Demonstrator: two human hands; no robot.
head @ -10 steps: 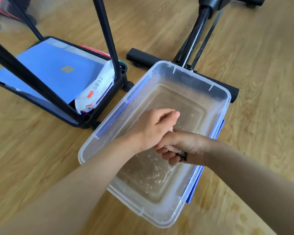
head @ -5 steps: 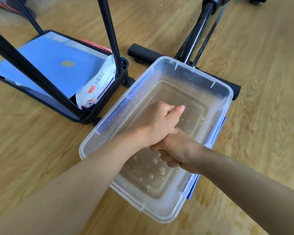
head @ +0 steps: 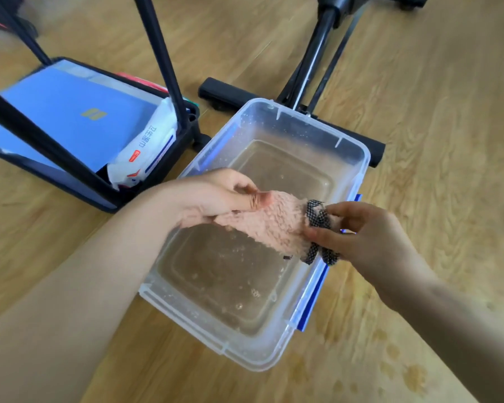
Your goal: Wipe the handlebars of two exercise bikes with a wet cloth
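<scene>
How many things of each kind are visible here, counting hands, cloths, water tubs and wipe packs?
Hands: 2, the left hand and the right hand
Pink cloth: 1
Clear water tub: 1
White wipe pack: 1
Total: 5

Counts: 2 hands – left [head: 213,196], right [head: 370,242]; 1 pink cloth [head: 271,225]; 1 clear tub [head: 358,158]; 1 wipes pack [head: 146,149]; 1 blue folder [head: 70,117].
</scene>
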